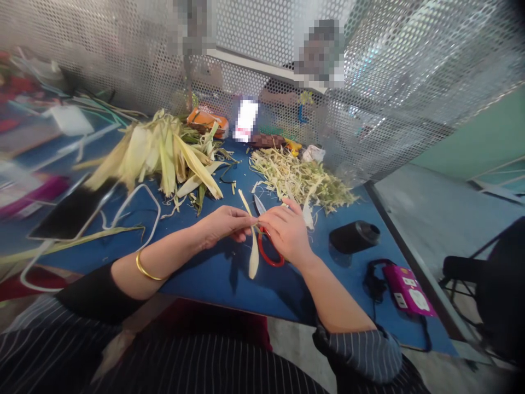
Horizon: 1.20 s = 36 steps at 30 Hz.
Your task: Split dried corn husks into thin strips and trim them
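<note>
My left hand [227,224] and my right hand [285,227] meet fingertip to fingertip above the blue table [205,279]. Between them is a narrow strip of pale corn husk [254,257], pinched at its middle, with one end hanging toward me and the other pointing away. Just under my right hand lie scissors [270,254] with red handles, their blades pointing away from me. Both hands have closed fingers; the exact grip point is partly hidden. To the far left is a heap of corn husks [164,153], and a pile of shredded husk [303,175] lies beyond my right hand.
A black cylinder [355,237] and a magenta box [408,290] with a black cord are at right. A phone [76,210] with a white cable lies left. Another lit phone [246,120] stands against the perforated screen [262,33], behind which people are visible.
</note>
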### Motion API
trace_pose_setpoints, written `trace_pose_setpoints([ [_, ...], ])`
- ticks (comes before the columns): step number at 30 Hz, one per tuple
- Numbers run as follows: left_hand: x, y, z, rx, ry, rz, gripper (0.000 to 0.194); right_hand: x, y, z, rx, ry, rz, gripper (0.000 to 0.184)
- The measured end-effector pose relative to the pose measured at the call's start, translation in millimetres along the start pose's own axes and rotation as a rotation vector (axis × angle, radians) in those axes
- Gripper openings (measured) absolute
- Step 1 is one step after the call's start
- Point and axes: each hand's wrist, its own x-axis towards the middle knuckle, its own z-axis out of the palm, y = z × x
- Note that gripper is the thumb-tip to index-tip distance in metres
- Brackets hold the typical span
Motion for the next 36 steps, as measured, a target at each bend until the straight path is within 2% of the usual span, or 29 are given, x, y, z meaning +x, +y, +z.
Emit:
trace_pose_setpoints([
  [3,-1.2,-0.1,1.2,0.013,0.075,0.031,0.032,-0.6,-1.1,0.5,0.011,0.038,0.040,0.013],
  [7,-0.8,4.2,0.1,-0.140,0.184,0.030,0.027,-6.3,-0.2,-2.5,-0.017,0.313,0.163,0.023],
  [9,0.8,5.0,-1.5,-0.277,0.198,0.008,0.024,-9.4,0.3,-4.3,-0.031,0.416,0.186,0.014],
  [10,1.7,4.8,-2.2,-0.334,0.195,0.005,0.024,-10.2,0.2,-4.7,-0.036,0.425,0.184,0.010],
  [16,3.0,1.3,-1.6,-0.413,0.140,0.028,0.020,-4.2,-5.9,3.4,0.010,0.153,0.151,0.011],
  [23,0.3,0.7,6.4,-0.424,0.038,-0.069,0.020,-4.4,-6.5,14.6,0.104,0.034,0.184,0.014],
  [27,1.0,-2.7,7.0,-0.448,0.052,-0.059,0.016,-6.5,-5.9,19.7,0.106,0.044,0.161,0.016],
  [32,1.0,-4.7,7.1,-0.426,-0.009,0.002,0.018,-4.8,-7.1,21.9,0.098,0.109,0.132,0.015],
  [34,0.7,-2.4,7.6,-0.361,0.048,0.042,0.020,-4.3,-6.7,20.3,0.098,0.099,0.128,0.015],
  [36,0.3,1.4,7.7,-0.255,0.162,0.096,0.023,-5.1,-6.0,16.6,0.095,0.104,0.153,0.014],
])
